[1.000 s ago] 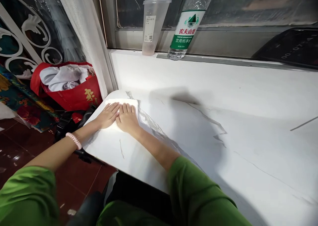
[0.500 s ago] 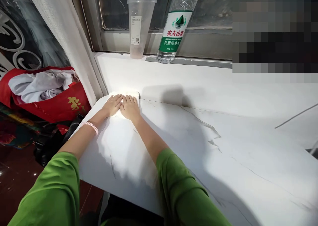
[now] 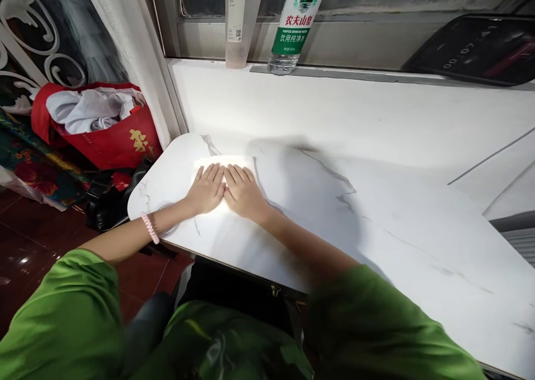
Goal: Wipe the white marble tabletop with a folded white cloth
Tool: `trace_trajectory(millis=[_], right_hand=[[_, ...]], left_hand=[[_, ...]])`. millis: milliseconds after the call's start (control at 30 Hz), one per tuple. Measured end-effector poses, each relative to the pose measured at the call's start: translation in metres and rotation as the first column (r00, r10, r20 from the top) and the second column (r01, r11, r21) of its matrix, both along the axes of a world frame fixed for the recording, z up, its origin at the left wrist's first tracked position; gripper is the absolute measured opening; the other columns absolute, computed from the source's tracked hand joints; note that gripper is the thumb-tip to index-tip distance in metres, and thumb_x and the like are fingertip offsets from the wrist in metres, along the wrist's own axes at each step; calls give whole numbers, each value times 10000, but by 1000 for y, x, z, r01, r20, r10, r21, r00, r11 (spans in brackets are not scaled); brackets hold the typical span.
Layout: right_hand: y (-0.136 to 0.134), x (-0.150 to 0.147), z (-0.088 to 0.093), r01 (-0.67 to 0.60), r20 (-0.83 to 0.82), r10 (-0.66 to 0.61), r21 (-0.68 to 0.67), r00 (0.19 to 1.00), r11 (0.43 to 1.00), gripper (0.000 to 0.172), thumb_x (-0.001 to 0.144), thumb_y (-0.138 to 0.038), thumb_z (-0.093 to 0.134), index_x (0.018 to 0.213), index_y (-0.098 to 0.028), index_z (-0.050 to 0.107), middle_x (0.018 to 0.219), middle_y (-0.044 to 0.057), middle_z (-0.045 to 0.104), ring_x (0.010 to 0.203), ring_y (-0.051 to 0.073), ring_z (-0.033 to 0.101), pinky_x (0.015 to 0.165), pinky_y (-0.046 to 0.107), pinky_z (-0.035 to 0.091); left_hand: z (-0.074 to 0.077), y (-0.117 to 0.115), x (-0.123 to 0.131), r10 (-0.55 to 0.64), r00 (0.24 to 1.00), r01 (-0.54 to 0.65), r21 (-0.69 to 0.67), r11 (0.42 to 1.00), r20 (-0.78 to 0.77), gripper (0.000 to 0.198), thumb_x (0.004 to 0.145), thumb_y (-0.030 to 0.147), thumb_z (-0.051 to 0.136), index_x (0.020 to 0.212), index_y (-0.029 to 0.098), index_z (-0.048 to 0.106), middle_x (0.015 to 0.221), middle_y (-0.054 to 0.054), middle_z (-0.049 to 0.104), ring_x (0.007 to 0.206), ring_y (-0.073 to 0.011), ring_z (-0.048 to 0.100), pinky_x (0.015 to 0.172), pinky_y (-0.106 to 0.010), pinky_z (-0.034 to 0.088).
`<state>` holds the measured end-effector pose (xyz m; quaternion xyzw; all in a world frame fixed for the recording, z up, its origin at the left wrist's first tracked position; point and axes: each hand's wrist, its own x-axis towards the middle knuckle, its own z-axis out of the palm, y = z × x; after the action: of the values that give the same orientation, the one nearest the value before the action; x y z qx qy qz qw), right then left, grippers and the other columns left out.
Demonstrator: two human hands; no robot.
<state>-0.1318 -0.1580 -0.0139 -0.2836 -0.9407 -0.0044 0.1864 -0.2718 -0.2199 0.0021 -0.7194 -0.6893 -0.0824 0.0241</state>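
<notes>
**White marble: folded sheet being pressed flat**

The marble tabletop [image 3: 376, 229] carries the work near its left end. A red bag [image 3: 117, 140] on the floor holds crumpled pale clothing [image 3: 87, 110]. On the sill stand a water bottle [image 3: 292, 29] and a plastic cup [image 3: 238, 23]; I cannot tell their contents. The folded white sheet [image 3: 221, 162] lies under my left hand [image 3: 207, 189] and right hand [image 3: 244, 190], both open, palms down. I judge this to be smoothing. Lifting the sheet would call for a fingertip under an edge.

The desk [image 3: 376, 213] is white with grey veins, the sheet [image 3: 221, 160] at centre plain white, the sleeves [image 3: 62, 313] along the bottom green, the bracelet [image 3: 147, 228] pink, and the bag [image 3: 112, 143] at upper left red with gold lettering.
</notes>
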Motion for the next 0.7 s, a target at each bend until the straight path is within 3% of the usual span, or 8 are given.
trace_trajectory(millis=[167,300,433,700], right_hand=[[-52,53,-2,-47,17,46,24,999,999,572,946,-254,289,1427,29,413,1504,213,404,1410,315,314,1178,503,207],[-58,65,-5,-38,2,38,51,999,998,576,940,-261,291,1413,36,433,1491,216,422,1400,326,333,1167,512,226],[-23,49,-6,-15,12,14,56,1000,998,570,927,-237,297,1408,32,441,1488,199,435,1383,320,361,1156,492,238],[83,-6,-7,61,-13,-61,77,998,995,531,899,-172,336,1376,14,478,1445,189,492,1335,296,413,1129,436,238]], left_hand=[[0,-52,44,-88,996,88,-25,996,-6,588,994,330,183,1465,-1,299,1547,-224,310,1467,-315,218,1200,-517,136],[4,-55,53,-132,991,130,-57,990,-17,577,990,317,202,1455,-3,320,1545,-224,315,1473,-312,199,1204,-517,120],[3,-21,40,-125,992,124,-47,991,-25,571,986,287,215,1452,-25,323,1546,-228,309,1469,-307,217,1204,-509,131],[3,90,0,-19,1000,18,-33,999,-18,535,975,250,261,1448,17,350,1546,-190,333,1454,-267,269,1198,-481,164]])
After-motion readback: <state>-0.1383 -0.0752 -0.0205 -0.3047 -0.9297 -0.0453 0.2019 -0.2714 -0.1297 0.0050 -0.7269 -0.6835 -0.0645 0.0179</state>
